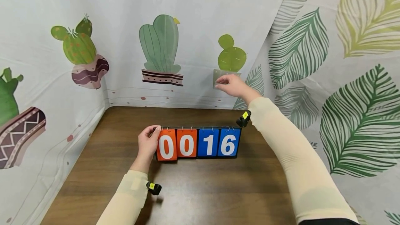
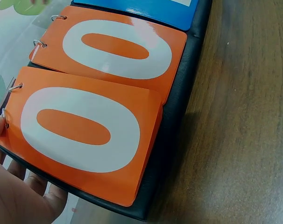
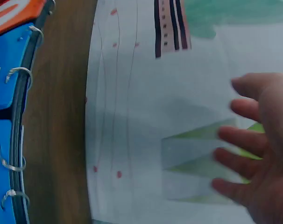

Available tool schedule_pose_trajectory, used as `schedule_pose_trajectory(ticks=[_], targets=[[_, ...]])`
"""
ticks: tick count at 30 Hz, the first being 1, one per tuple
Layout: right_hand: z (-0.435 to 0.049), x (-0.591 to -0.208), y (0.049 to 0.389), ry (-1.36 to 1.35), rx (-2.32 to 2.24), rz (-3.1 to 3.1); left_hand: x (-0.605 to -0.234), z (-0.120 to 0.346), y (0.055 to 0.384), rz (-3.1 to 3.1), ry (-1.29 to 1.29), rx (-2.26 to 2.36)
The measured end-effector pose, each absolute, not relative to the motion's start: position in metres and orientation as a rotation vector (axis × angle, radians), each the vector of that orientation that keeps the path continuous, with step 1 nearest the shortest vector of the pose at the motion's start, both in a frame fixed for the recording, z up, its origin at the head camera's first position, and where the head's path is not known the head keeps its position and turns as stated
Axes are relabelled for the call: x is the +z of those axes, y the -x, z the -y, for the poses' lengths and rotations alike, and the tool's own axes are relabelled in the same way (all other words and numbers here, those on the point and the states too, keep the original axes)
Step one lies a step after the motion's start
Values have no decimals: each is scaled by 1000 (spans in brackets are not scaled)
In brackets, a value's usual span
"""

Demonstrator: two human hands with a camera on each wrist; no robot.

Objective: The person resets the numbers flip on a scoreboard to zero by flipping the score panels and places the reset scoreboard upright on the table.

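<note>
A flip scoreboard [image 1: 197,143] stands on the table, showing two orange 0 cards on the left, then a blue 1 and a blue 6. My left hand [image 1: 149,141] grips its left end, thumb at the top corner by the rings and fingers behind the black backing in the left wrist view. The leftmost orange card [image 2: 81,135] hangs from two metal rings. My right hand [image 1: 232,85] is in the air above and behind the right end, fingers spread and holding nothing. In the right wrist view, the blue cards [image 3: 1,172] lie well to its left.
The brown wooden table [image 1: 212,193] ends at a white cloth backdrop [image 1: 118,44] printed with cacti. Another cloth panel with large leaves [image 1: 300,51] rises along the right. Each wrist wears a small black camera [image 1: 243,118].
</note>
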State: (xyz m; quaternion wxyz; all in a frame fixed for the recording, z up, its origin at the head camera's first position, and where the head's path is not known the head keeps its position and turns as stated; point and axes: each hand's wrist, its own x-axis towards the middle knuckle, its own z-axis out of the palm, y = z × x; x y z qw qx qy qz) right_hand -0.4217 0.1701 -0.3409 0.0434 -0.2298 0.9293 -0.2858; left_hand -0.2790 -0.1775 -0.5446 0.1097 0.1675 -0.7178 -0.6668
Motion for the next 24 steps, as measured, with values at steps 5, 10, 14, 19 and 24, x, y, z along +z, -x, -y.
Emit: schedule_pose_trajectory(ticks=[5,10,14,19,24], targets=[[-168,-370,434,535,-707,-2631,-546,178,280,2112,-483,-1960],[-156,-399,431,359,-603,-2412,-547,179,279,2104,-482,-1965],[-145,-420,427,270,-622,-2276,-548,178,279,2106,-490,-1962],[-133,-439,422,195,-697,-2153,-549,177,279,2110,-494,-1962],[-127,-448,422,246,-548,-2177,-546,177,278,2100,-503,-1957]])
